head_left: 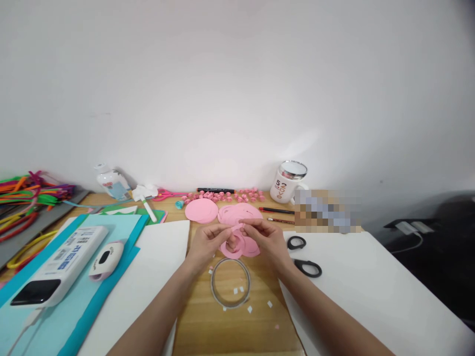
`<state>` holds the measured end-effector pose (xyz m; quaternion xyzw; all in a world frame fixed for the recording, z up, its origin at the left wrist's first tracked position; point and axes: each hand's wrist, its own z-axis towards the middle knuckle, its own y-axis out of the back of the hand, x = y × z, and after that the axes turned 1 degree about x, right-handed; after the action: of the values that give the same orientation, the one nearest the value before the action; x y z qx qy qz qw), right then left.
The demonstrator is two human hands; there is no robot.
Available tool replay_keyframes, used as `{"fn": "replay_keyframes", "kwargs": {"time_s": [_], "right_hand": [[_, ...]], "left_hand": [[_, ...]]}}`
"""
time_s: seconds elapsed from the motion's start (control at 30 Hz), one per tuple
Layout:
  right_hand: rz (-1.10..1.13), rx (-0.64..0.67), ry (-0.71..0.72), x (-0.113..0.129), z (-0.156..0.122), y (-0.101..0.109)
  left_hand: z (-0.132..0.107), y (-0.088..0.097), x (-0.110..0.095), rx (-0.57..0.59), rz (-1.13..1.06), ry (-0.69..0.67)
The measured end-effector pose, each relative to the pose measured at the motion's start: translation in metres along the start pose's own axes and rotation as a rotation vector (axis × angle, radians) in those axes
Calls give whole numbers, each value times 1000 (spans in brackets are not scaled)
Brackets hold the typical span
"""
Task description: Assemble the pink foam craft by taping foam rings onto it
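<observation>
Blue paper [97, 309] lies closest, at lower left, under a power bank [70, 267] and a small white device [107, 258]. Next comes a white sheet [148, 262]. The left hand [208, 241] pinches a small pink piece [237, 227] between thumb and forefinger. Pink discs [201, 210] lie behind and beneath the hands; nearer, a ring [230, 306] sits on the table [222, 338]. The right hand [267, 241] meets the same piece, thumb and forefinger together; I cannot tell how its other fingers sit. A mug [282, 190] stands beyond, and scissors [300, 265] rest on another sheet [352, 296].
</observation>
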<state>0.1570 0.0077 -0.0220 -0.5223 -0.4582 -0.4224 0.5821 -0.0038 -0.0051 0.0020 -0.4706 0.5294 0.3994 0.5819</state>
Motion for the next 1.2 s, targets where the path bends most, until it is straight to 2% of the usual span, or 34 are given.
{"fn": "replay_keyframes", "kwargs": {"time_s": [0.23,0.5,0.7,0.97,1.2], "right_hand": [[76,-29,-7,2,1,-2],[27,-75,26,0,2,-1],[2,-9,13,-1,2,0],[88,-32,10,-2,2,-1],[22,-74,28,0,3,0]], "left_hand": [[0,-1,0,-11,7,5],[0,0,1,-4,13,-15],[0,0,0,-13,12,-12],[0,0,3,4,7,-18],[0,1,3,9,5,-10]]}}
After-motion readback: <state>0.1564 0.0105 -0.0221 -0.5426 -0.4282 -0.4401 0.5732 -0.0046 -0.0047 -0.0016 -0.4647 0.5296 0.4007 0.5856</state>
